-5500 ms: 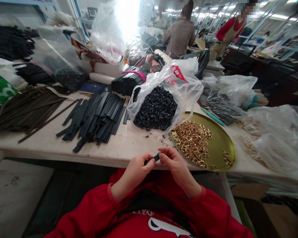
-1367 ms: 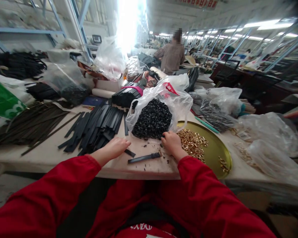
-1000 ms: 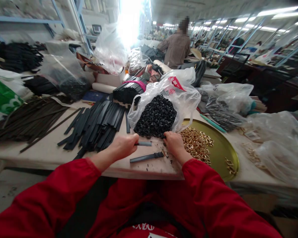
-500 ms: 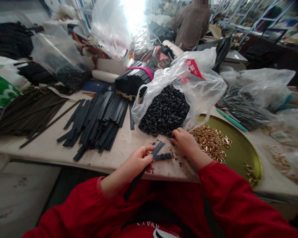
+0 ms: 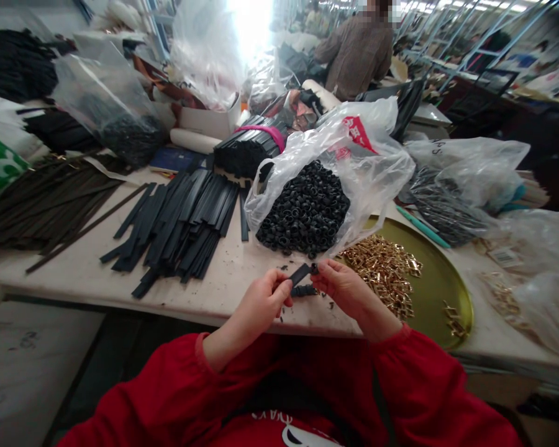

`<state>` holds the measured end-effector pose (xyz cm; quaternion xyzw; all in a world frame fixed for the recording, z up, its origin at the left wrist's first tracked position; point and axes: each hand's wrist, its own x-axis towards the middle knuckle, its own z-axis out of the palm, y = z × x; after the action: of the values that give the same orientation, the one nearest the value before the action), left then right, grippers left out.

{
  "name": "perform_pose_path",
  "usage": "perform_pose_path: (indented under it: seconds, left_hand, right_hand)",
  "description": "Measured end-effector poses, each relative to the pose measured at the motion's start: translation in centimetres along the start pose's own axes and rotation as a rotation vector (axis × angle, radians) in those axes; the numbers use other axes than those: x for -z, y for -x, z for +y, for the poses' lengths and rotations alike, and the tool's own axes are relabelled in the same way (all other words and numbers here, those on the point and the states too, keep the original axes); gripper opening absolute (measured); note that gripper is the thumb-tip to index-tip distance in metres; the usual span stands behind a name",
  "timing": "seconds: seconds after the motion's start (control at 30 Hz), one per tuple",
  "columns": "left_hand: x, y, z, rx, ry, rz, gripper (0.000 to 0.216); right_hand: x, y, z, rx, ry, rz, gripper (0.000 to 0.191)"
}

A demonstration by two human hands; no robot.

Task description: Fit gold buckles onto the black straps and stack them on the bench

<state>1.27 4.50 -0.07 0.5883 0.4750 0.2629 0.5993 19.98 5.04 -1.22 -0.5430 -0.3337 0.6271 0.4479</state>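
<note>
At the near edge of the table [image 5: 233, 273], both hands are now together over the lap.

Large items: a pile of black straps [image 5: 181, 223] lies left of centre. An open plastic bag [image 5: 377, 167] of black loops [image 5: 307, 211] stands at centre, and a gold tray [image 5: 438, 279] of gold buckles [image 5: 386, 270] lies to the right. Another person [image 5: 354, 53] stands at the far end with back turned.

Hands: the left hand [image 5: 261, 304] is closed in a pinch on one black strap [image 5: 299, 274]. The strap's free end points up and to the right, and the rest is hidden behind the hand. The right hand [image 5: 349, 290] has thumb and forefinger nipped on a single small loop [image 5: 314, 269], which sits at the strap's tip. Whether the loop is already over the tip cannot be told. A second strap [image 5: 305, 290] lies flat on the table just below the held one, and neither hand touches it.

Change noted: half a second ago the right hand was at the near edge of the loop heap, apart from the left, which already held its strap. It has since come back with one loop, so both pieces are now in hand and meeting.

Against the frame of 1.4 seconds ago: both arms were then stretched out over the table, the left at the strap pile and the right at the loops. The second strap lay then where it lies now.
</note>
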Motion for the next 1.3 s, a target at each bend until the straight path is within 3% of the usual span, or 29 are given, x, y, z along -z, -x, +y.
perform_pose_path:
  seconds: [0.07,0.13,0.33,0.47,0.6,0.73,0.83,0.93,1.0,1.07,1.17,1.3]
  left_hand:
    - [-0.2,0.5,0.2,-0.046,-0.107,0.026,0.019]
    - [-0.2,1.3,0.4,-0.081,-0.231,0.039,0.019]
    - [-0.1,3.4,1.4,-0.115,-0.522,-0.097,0.018]
    - [-0.7,4.5,1.7,-0.058,-0.442,-0.188,0.022]
    - [-1.5,5.8,1.2,0.055,-0.171,-0.325,0.039]
    - [-1.8,6.3,0.8,0.037,-0.137,-0.282,0.045]
    - [-1.6,5.8,0.6,0.011,-0.112,-0.224,0.034]
    - [-1.4,5.0,0.2,0.019,-0.094,-0.173,0.028]
    - [-1.7,4.5,-0.2,0.031,-0.075,-0.174,0.028]
    - [-2.3,4.1,-0.6,0.046,-0.062,-0.190,0.029]
    - [-3.0,3.5,-0.6,0.044,-0.106,-0.189,0.031]
    - [-3.1,2.7,0.3,0.035,-0.230,-0.221,0.030]
  right_hand:
    - [-0.7,1.4,0.5,-0.021,-0.148,0.022,0.033]
    - [-1.2,2.6,0.9,0.022,-0.153,0.059,0.034]
    - [-1.8,6.2,2.3,0.253,0.218,0.062,0.018]
    - [-2.3,7.7,3.1,0.255,0.233,0.028,0.018]
    - [-3.0,8.5,4.0,0.244,0.007,0.100,0.043]
    - [-3.7,9.3,5.2,0.237,-0.021,0.040,0.061]
    - [-1.5,9.1,4.5,0.315,0.270,0.080,0.052]
    - [3.0,7.9,2.0,0.433,0.913,0.351,0.019]
    - [5.8,6.6,0.4,0.382,1.288,0.436,0.016]
    - [7.4,5.2,-0.5,0.285,1.534,0.426,0.015]
    - [7.9,3.6,-0.6,0.200,1.664,0.382,0.016]
    - [7.7,2.9,0.2,0.219,1.581,0.357,0.007]
